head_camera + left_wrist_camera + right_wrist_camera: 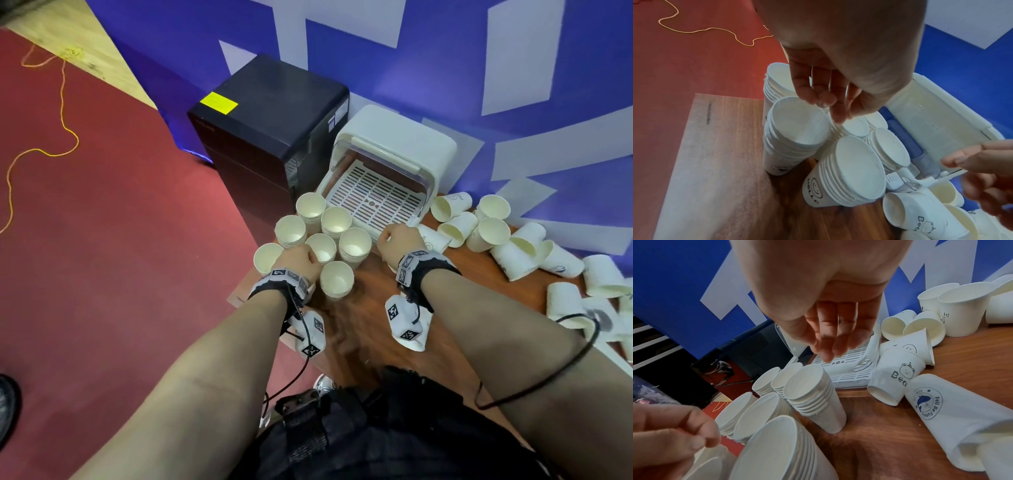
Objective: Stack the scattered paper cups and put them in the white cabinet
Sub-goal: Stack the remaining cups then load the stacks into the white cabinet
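Both hands hang with relaxed, empty grip: left hand (297,256) over the upright stacks of white paper cups (337,280), right hand (399,237) before the open white plastic cabinet (394,150) on the brown wooden worktop (370,325).

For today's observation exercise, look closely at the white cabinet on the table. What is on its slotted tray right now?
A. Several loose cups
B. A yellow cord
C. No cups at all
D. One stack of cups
C: in the head view the slotted tray of the white cabinet lies bare, while the stacks of cups stand on the table beside it.
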{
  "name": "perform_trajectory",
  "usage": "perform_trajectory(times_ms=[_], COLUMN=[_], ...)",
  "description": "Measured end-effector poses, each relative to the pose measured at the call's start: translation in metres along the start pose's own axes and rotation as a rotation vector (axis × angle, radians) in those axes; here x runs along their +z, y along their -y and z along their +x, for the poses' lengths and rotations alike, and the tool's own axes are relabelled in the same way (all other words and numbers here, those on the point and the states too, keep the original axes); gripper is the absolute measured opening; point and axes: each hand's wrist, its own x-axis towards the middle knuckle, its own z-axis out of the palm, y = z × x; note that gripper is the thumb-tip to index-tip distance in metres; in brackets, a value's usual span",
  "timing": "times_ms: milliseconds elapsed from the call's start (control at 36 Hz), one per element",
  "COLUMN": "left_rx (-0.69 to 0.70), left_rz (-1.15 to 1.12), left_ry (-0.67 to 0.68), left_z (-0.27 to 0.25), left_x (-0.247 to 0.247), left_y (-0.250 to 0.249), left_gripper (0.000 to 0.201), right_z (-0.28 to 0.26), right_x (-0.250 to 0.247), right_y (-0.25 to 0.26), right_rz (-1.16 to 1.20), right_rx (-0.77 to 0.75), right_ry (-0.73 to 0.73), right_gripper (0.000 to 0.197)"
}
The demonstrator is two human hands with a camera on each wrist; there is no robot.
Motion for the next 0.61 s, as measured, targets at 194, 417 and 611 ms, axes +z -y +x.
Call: perform_trajectory(times_ms=[194,417,611], left_rx=[0.165,0.400,0.565], left_rz=[0.069,0.224,0.261], left_ry=[0.000,0.071,0.247], left_z=[0.003,-0.001,-0.028], left_x=[0.012,0.058,0.115], left_y=[-0.035,-0.111,-0.167], left_gripper=[0.018,0.025,0.021], right_z=[-0.027,-0.103,-0.175], right_x=[-0.014,-0.043,-0.053], right_y=[-0.041,-0.151,-0.224], right_rz=[0.017,0.002,0.037], right_rx=[0.056,0.452,0.675], right_ry=[-0.015,-0.042,-0.066], right_gripper=[0.023,0.026,0.029])
